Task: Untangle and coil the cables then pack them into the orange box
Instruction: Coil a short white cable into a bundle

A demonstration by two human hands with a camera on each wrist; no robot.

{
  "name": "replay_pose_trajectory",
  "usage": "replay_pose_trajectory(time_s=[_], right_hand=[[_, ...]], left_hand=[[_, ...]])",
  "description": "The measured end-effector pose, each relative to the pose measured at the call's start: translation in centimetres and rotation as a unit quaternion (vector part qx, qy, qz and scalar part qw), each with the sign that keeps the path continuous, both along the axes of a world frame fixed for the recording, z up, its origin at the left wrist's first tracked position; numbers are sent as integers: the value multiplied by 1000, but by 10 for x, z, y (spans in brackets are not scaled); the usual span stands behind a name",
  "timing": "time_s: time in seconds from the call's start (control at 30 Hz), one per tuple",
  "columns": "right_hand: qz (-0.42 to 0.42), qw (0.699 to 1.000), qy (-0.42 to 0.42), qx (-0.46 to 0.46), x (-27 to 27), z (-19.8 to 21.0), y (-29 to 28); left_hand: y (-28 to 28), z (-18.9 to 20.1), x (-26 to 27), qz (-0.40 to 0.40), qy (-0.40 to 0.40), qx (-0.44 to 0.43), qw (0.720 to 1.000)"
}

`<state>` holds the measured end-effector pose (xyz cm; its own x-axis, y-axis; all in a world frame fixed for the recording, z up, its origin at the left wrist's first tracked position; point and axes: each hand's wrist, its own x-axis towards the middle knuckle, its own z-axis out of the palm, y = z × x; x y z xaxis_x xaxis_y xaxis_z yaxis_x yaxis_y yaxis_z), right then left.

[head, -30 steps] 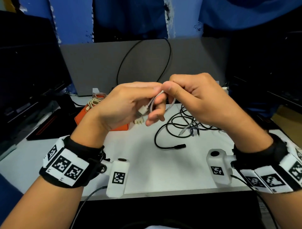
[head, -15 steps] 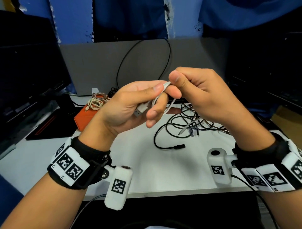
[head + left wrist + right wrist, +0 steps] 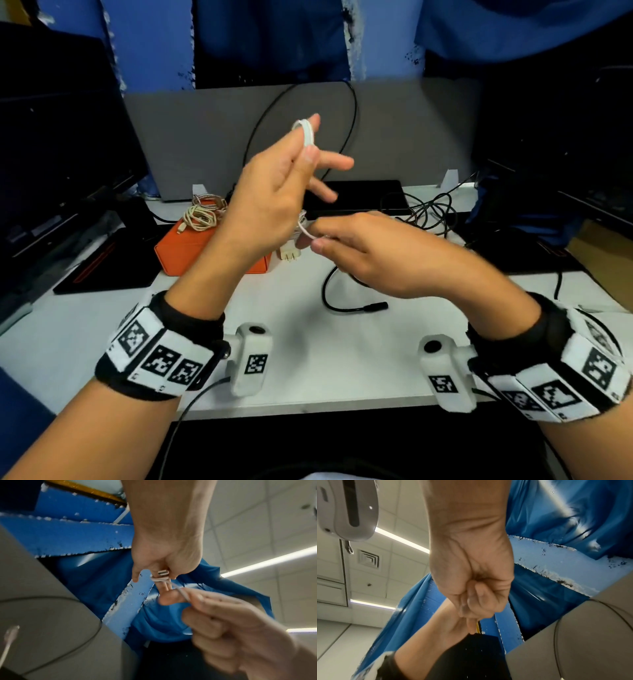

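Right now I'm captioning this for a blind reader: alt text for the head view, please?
Two hands coil a white cable above a white desk: the left hand has loops around its raised fingers, the right hand pinches the trailing end. Behind sit an orange box topped with coiled cables, and tangled black cables.

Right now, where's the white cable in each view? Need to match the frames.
Head: white cable looped round the left hand's raised fingers, upper centre; its tail runs down to the right hand.
Left wrist: centre, wrapped round two fingers, tail pinched by the right hand.
Right wrist: not visible; the fist hides it.
Shared landmark: grey divider panel with a black cable loop across it.
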<state>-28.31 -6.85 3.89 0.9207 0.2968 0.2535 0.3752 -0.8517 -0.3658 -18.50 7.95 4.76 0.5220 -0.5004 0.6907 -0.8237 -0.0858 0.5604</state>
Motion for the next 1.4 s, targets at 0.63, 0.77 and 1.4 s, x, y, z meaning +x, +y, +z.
replay_pose_trajectory(time_s=[0.63, 0.77, 1.4], right_hand=[[-67, 976, -190, 83, 1, 14, -18], [-112, 963, -223, 99, 2, 13, -20], [-161, 963, -166, 140, 7, 6, -11]], left_hand=[[14, 5, -12, -344, 321, 14, 882], [4, 12, -20, -224, 291, -29, 930], [30, 26, -4, 34, 66, 139, 988]])
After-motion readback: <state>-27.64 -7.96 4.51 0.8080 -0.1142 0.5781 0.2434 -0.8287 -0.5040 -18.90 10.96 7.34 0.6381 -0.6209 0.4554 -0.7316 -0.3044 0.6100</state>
